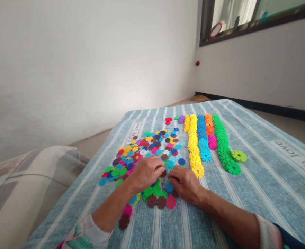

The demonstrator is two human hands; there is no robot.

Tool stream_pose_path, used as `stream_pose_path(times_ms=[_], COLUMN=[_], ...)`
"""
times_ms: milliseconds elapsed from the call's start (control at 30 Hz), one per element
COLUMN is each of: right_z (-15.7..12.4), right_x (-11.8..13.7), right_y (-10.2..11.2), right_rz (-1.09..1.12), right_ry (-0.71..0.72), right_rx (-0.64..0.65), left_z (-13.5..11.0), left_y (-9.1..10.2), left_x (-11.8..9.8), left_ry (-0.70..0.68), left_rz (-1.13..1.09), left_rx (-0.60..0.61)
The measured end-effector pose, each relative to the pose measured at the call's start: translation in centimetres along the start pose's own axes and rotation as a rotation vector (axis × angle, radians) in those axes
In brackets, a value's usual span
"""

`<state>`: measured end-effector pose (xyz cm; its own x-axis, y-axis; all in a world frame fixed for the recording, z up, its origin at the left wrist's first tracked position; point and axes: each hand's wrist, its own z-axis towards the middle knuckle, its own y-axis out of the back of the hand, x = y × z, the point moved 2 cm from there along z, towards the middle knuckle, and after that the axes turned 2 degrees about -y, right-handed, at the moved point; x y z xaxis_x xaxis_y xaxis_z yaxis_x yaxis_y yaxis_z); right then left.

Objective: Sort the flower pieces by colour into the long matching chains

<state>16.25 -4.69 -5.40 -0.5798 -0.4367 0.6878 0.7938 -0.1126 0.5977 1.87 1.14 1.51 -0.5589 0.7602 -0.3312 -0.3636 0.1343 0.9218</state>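
Left hand [145, 173] and right hand [185, 185] are curled, palms down, fingertips [163, 167] converging at mid-frame. Grip state: partly closed on both, but the fingers hide the contact, so cannot tell whether either holds a disc. The hand posture suits fine picking, with the fingers coming down over small flat parts.

Under and around the hands is a loose spread of multicoloured snowflake discs [144, 154], mixed and mostly lying flat. A green cluster [153, 192] and dark red and pink discs [161, 202] sit just below the hands, nearer the person.

Above and right of the spread, the discs are grouped by colour. A yellow row [194, 147], blue row [201, 138] and green row [222, 145] run away from the person, with shorter orange [208, 124], pink [212, 141] and purple [181, 119] runs. Discs overlap like shingles, probably to keep each colour compact and separate from the mix. One green disc [239, 156] lies flat just right of the green row.

Everything lies on a blue striped quilt [258, 180], which gives a soft, fairly level surface. A "With love" label [289, 155] sits on its right side. Window [227, 17] at upper right, striped cushion [30, 176] at lower left.
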Motion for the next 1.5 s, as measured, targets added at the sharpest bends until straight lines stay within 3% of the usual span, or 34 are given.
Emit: stream_pose_path(times_ms=[200,400,667,767,1067,1233,1500], right_z=[-0.3,-0.7,-1.2,-1.3,-1.5,-1.4,-1.6], right_x=[-0.3,-1.3,-1.0,-0.6,0.4,1.0,0.9], right_y=[0.2,0.4,0.4,0.7,1.0,1.2,0.9], right_rz=[0.091,0.245,0.211,0.190,0.161,0.069,-0.026], right_ry=[-0.062,-0.211,-0.205,-0.167,-0.092,0.013,0.005], right_rx=[-0.073,-0.194,-0.165,-0.127,0.134,0.286,0.323], left_z=[-3.6,-4.3,-4.9,-5.0,-5.2,-5.6,-6.3], left_y=[-0.6,-1.4,-2.2,-2.0,-1.3,-0.4,0.2], left_x=[0.8,1.1,1.6,2.2,3.5,5.2,7.3], left_ry=[0.080,0.042,0.015,0.051,0.112,0.212,0.331], left_rz=[-0.041,-0.012,0.078,0.086,0.094,0.111,0.138], left_rx=[-0.048,-0.107,-0.120,-0.152,-0.209,-0.286,-0.421])
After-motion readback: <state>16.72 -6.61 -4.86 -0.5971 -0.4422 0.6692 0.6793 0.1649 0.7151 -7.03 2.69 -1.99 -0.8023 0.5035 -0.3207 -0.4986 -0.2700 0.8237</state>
